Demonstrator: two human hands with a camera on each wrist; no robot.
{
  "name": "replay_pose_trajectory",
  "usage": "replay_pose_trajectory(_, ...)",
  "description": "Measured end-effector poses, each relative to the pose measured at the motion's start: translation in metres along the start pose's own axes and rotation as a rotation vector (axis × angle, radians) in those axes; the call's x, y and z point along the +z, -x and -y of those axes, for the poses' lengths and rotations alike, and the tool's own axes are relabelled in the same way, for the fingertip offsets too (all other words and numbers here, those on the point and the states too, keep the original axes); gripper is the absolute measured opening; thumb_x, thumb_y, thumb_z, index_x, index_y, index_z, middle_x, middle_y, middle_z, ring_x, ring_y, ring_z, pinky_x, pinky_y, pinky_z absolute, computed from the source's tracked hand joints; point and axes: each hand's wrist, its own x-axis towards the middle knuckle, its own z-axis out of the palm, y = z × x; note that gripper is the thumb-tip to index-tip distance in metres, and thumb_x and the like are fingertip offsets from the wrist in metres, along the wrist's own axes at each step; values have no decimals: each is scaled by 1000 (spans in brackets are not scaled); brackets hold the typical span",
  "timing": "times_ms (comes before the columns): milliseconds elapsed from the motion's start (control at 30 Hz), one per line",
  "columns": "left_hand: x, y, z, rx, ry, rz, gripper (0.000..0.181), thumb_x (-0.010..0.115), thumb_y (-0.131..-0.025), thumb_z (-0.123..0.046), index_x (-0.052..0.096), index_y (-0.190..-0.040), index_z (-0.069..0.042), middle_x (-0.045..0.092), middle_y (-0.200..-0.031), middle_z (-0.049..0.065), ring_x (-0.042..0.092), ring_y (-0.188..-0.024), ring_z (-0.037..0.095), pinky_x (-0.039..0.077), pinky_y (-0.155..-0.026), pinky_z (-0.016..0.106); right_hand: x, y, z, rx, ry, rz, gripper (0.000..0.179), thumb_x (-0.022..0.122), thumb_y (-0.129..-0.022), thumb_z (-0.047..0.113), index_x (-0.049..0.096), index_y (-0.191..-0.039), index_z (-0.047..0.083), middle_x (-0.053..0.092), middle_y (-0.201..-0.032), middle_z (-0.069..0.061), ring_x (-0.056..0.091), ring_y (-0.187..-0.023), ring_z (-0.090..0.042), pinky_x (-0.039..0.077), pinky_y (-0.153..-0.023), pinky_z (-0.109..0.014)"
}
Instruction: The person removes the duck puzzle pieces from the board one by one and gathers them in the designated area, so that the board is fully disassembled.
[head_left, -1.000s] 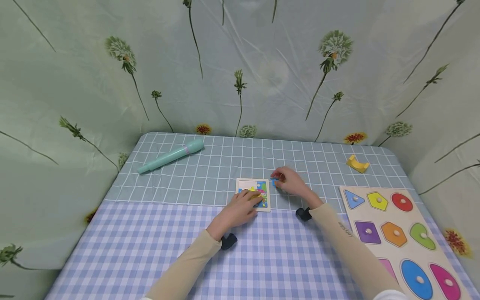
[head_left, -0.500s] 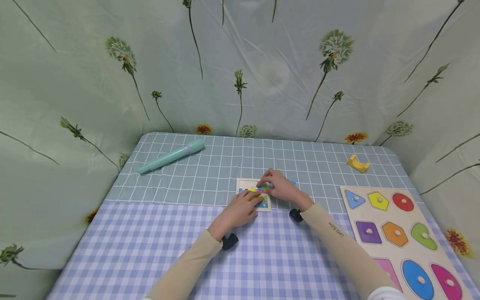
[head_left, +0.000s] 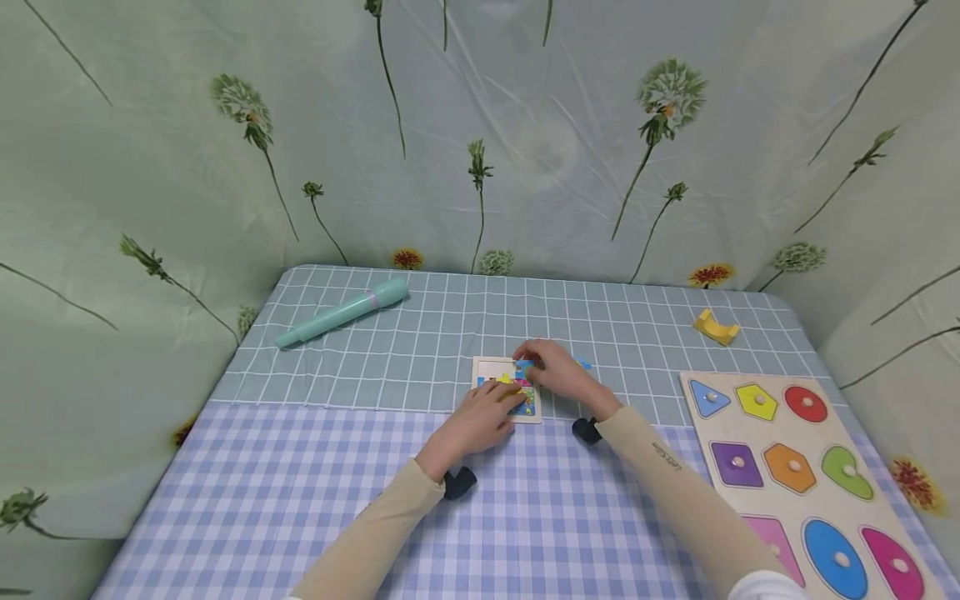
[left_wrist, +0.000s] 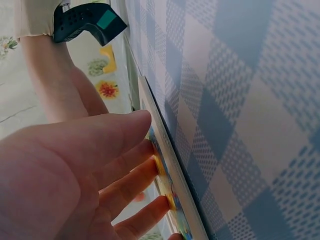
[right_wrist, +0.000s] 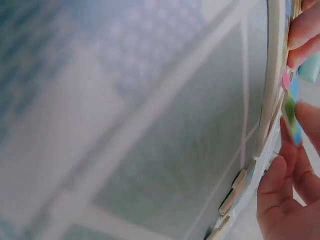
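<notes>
A small jigsaw puzzle in a wooden tray (head_left: 495, 367) lies at the middle of the table, its upper left part bare wood. My left hand (head_left: 483, 414) rests on its lower left side, fingers fairly straight; in the left wrist view the fingertips (left_wrist: 161, 202) touch the printed pieces and the thumb lies near the rim. At the tray's upper right corner, my right hand (head_left: 558, 372) pinches a blue and green puzzle piece (right_wrist: 291, 107) between thumb and fingers. That piece stands tilted in the right wrist view. Another blue piece (head_left: 584, 364) lies behind the right hand, partly hidden.
A wooden shape board (head_left: 757, 483) with knobbed coloured pieces lies on the right. A yellow curved block (head_left: 716, 327) sits at the back right, and a teal tube-like stick (head_left: 341, 314) at the back left. Flower-printed curtains hang around the table.
My right hand has moved left from the table beside the tray to the tray's upper right corner. It now pinches a puzzle piece there. The left hand has stayed put.
</notes>
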Motion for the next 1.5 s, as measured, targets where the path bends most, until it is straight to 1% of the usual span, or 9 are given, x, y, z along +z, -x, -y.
replay_pose_trajectory(167, 0, 1, 0, 3, 17, 10, 46, 57, -97, -21, 49, -141, -10, 41, -146, 8, 32, -135, 36, 33, -103, 53, -9, 3, -5, 86, -163, -72, 18, 58, -91, -4, 63, -107, 0, 62, -95, -12, 56, -84, -24, 47, -74, -35)
replay_pose_trajectory(300, -1, 2, -1, 5, 26, 5, 46, 57, -97, -19, 48, -141, -10, 40, -146, 8, 32, -135, 35, 32, -104, 53, -31, 14, -10, 167, -275, -127, 19, 56, -89, -5, 60, -107, -8, 61, -96, -20, 55, -81, -23, 46, -69, -30)
replay_pose_trajectory(467, 0, 3, 0, 8, 10, -9, 47, 58, -96, -19, 48, -141, -10, 41, -145, 8, 33, -134, 33, 32, -104, 52, -57, 30, -35, 279, -300, -185, 21, 55, -87, -7, 58, -106, -15, 61, -92, -21, 51, -78, -15, 42, -64, -23)
replay_pose_trajectory(600, 1, 3, 0, 9, 12, -14, 47, 59, -96, -20, 49, -140, -10, 41, -145, 8, 34, -134, 33, 32, -105, 52, -65, 38, -55, 353, -251, -185, 20, 55, -86, -6, 59, -104, -13, 59, -88, -16, 49, -76, -17, 41, -64, -27)
replay_pose_trajectory(800, 1, 3, -1, 8, 18, -18, 47, 59, -96, -19, 49, -140, -10, 42, -145, 8, 34, -134, 32, 31, -105, 52, -68, 44, -63, 415, -159, -107, 18, 53, -87, -3, 61, -102, -9, 56, -87, -11, 48, -80, -23, 40, -68, -30)
replay_pose_trajectory(933, 1, 3, -1, 7, 15, -15, 47, 59, -95, -19, 49, -141, -11, 41, -145, 8, 34, -134, 32, 32, -105, 51, -65, 45, -64, 361, -58, -82, 15, 54, -85, -5, 63, -96, -7, 56, -82, -9, 48, -77, -22, 40, -66, -30)
replay_pose_trajectory(1100, -1, 2, 1, 6, 41, -11, 47, 60, -95, -19, 49, -140, -11, 39, -147, 8, 32, -134, 35, 33, -103, 54, -61, 43, -62, 273, 78, -91, 9, 56, -82, -7, 61, -90, -4, 54, -76, -8, 48, -72, -21, 38, -65, -32)
replay_pose_trajectory(1400, -2, 6, 4, 52, 127, -54, 46, 59, -94, -13, 51, -138, -7, 39, -143, 15, 34, -132, 33, 37, -99, 51, -58, 42, -54, 288, 241, -88, 7, 60, -81, -5, 58, -86, -1, 52, -82, -12, 50, -78, -27, 44, -70, -43)
replay_pose_trajectory(1500, -1, 6, 6, 62, 148, -43, 46, 57, -95, -13, 50, -139, -6, 38, -144, 16, 34, -133, 34, 36, -101, 51, -56, 40, -50, 276, 229, -110, 8, 61, -81, -5, 58, -87, 0, 52, -83, -12, 50, -77, -27, 44, -68, -40)
